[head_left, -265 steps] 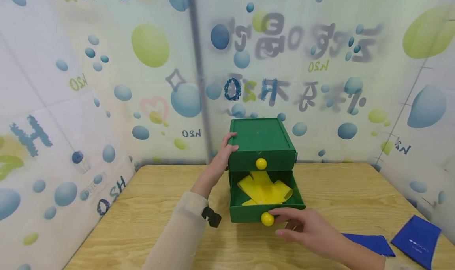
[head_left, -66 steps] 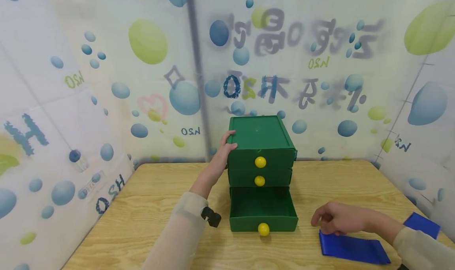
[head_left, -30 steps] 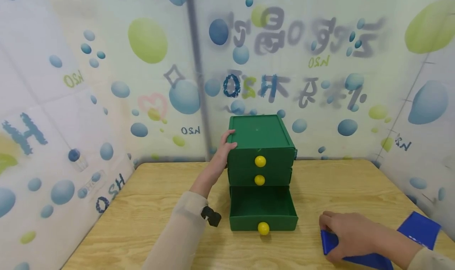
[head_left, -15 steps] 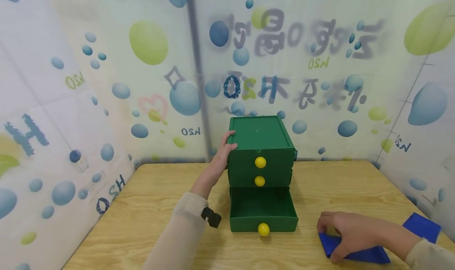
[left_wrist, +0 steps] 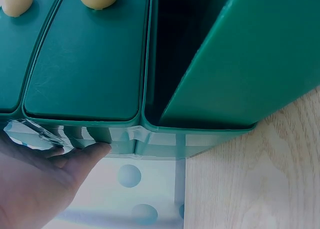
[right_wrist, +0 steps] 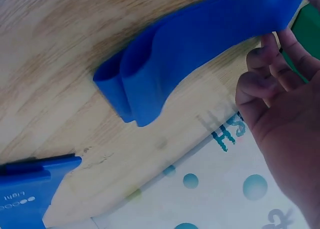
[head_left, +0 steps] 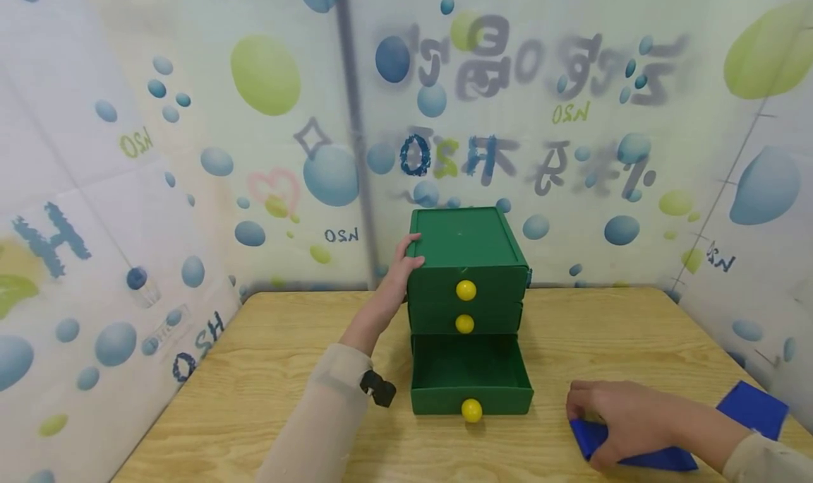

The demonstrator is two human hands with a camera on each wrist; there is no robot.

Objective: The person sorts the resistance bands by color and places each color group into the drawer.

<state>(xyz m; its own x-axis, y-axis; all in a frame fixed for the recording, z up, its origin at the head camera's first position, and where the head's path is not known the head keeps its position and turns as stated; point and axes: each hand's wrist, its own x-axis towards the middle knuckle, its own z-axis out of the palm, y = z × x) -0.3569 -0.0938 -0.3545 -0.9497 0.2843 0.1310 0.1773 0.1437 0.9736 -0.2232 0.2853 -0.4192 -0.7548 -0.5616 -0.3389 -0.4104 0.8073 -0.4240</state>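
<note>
A green drawer cabinet point(head_left: 466, 239) with yellow knobs stands on the table. Its bottom drawer point(head_left: 471, 366) is pulled out with a bare floor inside, while the two upper drawers are closed. My left hand point(head_left: 396, 271) rests on the cabinet's left side, fingertips over the top edge; in the left wrist view, fingers point(left_wrist: 92, 156) touch the side wall. To the right, my right hand point(head_left: 625, 419) pinches one end of a folded blue resistance band point(right_wrist: 200, 44). The band's looped far end is close to the tabletop; whether it touches is unclear.
A second blue resistance band point(head_left: 752, 409), printed "Light" in the right wrist view, lies farther right. A patterned curtain point(head_left: 286, 151) hangs behind and on both sides of the wooden table point(head_left: 286, 412).
Earlier the middle drawer was out, with yellow bands in it; now it is closed and the bottom one is out. My right hand moved right and grasped the nearer blue band. The left stayed.
</note>
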